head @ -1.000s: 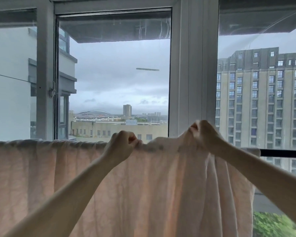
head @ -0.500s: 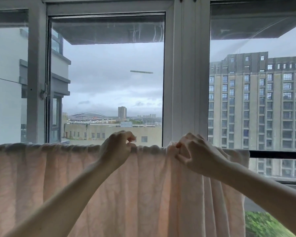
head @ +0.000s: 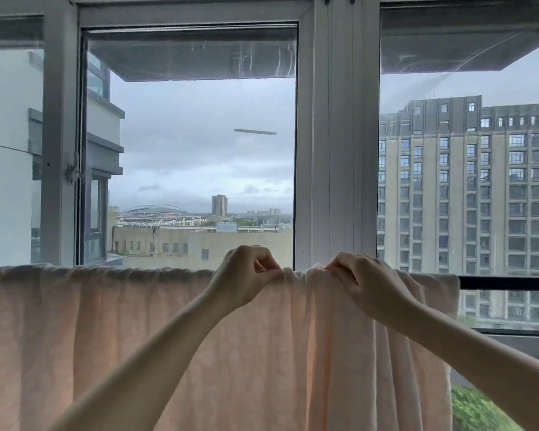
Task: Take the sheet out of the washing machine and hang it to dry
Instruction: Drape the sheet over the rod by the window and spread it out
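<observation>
While the pale pink sheet (head: 137, 337) already hung over the dark rail (head: 507, 283) in front of the window (head: 187, 144), both hands were up at its top fold, close together but not touching. The left hand (head: 245, 276) pinched the fold between thumb and curled fingers, and the right hand (head: 363, 284) pinched a gathered bit just beside it, where the cloth bunched into deep pleats. I took that grip as a way to tug the bunched part flat along the rail, so it would dry evenly. To the right a stretch of rail stood bare. No basket, tub or washing machine was in sight from where I stood.
</observation>
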